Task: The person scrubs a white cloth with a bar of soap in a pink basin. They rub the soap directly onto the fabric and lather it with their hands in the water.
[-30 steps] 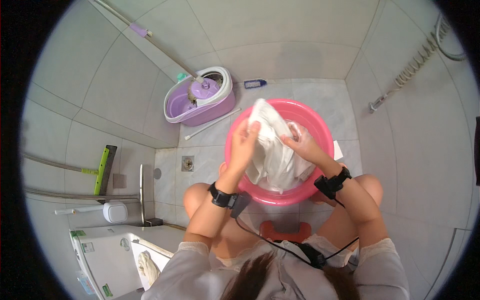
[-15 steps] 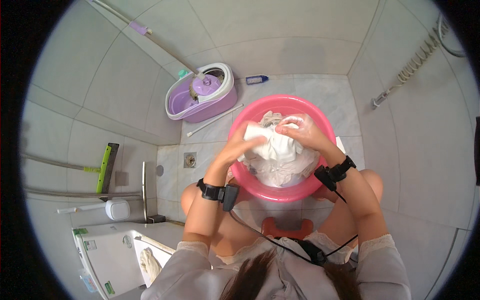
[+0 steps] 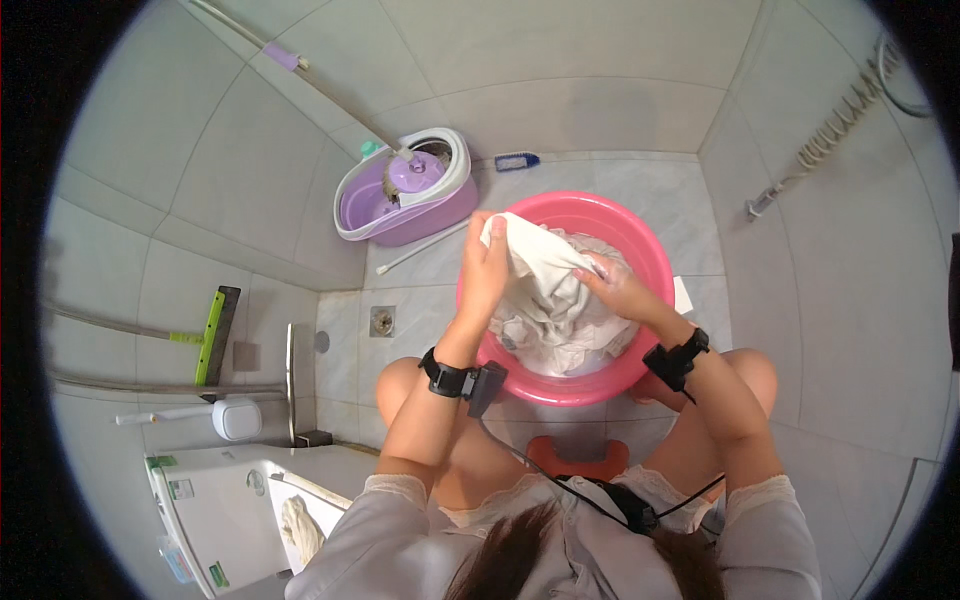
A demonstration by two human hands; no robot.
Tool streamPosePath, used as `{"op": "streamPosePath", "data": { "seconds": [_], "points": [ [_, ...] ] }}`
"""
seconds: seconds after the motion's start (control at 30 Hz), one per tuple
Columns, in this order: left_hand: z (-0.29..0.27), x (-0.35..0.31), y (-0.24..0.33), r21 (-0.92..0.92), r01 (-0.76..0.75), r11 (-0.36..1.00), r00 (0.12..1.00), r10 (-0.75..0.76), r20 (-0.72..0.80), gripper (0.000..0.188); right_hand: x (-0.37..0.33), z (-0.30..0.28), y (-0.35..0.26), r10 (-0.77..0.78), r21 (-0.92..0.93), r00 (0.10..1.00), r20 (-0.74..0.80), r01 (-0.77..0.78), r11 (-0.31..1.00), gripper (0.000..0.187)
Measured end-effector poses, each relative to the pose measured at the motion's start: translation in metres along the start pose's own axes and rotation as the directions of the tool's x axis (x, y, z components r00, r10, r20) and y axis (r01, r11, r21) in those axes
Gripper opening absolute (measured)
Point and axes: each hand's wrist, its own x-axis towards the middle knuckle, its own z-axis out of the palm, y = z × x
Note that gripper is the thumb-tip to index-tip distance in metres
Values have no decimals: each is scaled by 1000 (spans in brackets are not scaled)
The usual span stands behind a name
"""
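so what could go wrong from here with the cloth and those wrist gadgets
The white cloth is held between the left hand and right hand; if either grip slips, it might flop onto the pale fabric below.
The left wrist device sits close to the pink basin, so it could get wet or knock the rim.
Its black cable hangs over the lap and might snag.
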Motion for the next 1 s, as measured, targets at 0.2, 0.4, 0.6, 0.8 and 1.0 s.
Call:
{"op": "streamPosePath", "data": {
  "seconds": [0.2, 0.4, 0.6, 0.8, 1.0],
  "points": [
    [56, -41, 14, 451, -479, 753, 875, 451, 177, 20, 9, 23, -46, 376, 987, 918, -128, 79, 141, 26],
    [66, -29, 10, 449, -188, 874, 980, 138, 141, 24, 14, 42, -36, 506, 954, 826, -248, 116, 278, 32],
    [54, -11, 1, 428, 1, 904, 991, -58, 119, 24, 20, 55, -16, 511, 918, 826, -238, 20, 396, 26],
    [63, -29, 1, 340, -245, 908, 964, 191, 185, 22, 22, 48, 4, 453, 959, 878, -158, 28, 282, 20],
    [71, -38, -6, 331, -456, 826, 889, 408, 207, 29, 29, 39, 16, 486, 968, 852, -193, 83, 239, 14]
  ]
}}
